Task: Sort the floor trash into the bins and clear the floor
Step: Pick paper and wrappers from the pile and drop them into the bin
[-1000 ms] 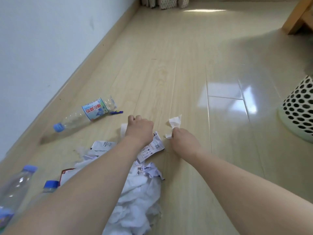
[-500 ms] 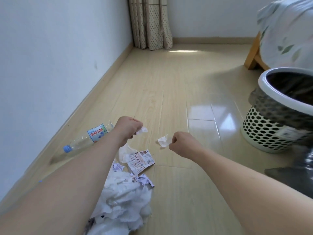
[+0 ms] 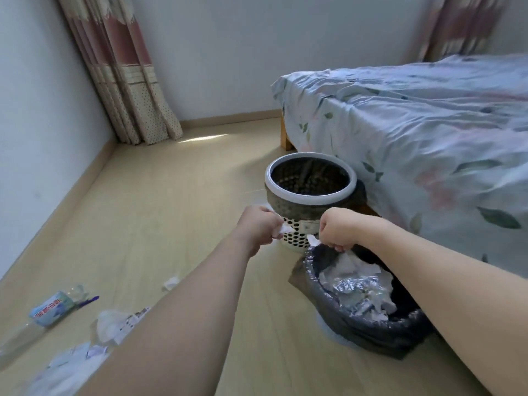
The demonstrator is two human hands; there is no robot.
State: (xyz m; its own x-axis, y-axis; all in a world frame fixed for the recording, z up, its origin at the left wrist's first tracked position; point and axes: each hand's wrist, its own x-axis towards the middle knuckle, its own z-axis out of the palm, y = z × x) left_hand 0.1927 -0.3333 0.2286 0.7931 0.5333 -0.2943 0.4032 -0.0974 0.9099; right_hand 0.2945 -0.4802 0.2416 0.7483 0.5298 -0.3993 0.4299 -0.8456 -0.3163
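1. Centre frame: the left hand [image 3: 261,227] pinches a paper scrap [image 3: 285,228]; the right hand [image 3: 337,231] pinches another scrap [image 3: 313,240] over the bag-lined bin [image 3: 368,324], lower right.
2. The scraps look light, soft and crushable; a fingertip pinch anywhere should serve.
3. Crumpled, neither scrap has a clear long axis.
4. Lower left, a plastic bottle [image 3: 53,307] lies on the floor [image 3: 160,212], long axis running lower left to upper right.

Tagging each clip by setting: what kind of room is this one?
Most likely a bedroom: a bed with pale blue floral bedding, patterned beige-and-pink floor-length curtains and a light wood-plank floor.
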